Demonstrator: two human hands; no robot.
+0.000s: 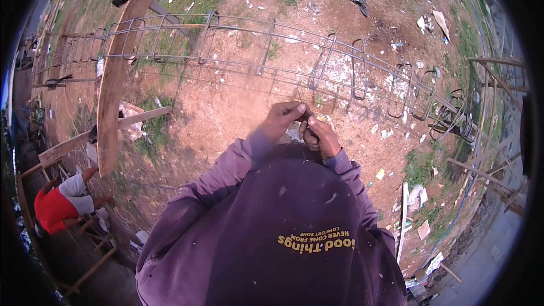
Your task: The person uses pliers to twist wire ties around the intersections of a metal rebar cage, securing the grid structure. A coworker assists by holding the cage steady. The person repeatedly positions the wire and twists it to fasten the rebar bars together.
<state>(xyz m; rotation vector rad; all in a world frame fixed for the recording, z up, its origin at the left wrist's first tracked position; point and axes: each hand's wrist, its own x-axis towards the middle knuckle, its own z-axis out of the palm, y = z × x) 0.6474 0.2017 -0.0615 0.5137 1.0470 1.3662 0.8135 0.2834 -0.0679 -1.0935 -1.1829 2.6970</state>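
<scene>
My left hand (281, 120) and my right hand (321, 137) meet just in front of my chest, above the ground. Both are closed, with thumbs and fingertips pinched close together. Whatever is between the fingers, if anything, is too small or hidden to make out. Beyond the hands, a long steel rebar cage (266, 47) runs across from left to right, with thin rods and rectangular stirrups spaced along it. Neither hand touches the cage. Toward its right end several stirrups (451, 120) are bunched together.
At left, a long wooden plank (119, 88) passes over the cage, near a lower timber beam (141, 116). A person in a red shirt (56, 205) is at the lower left. Litter and grass patches dot the dirt ground (209, 102). Wooden framing (498, 82) stands at the right.
</scene>
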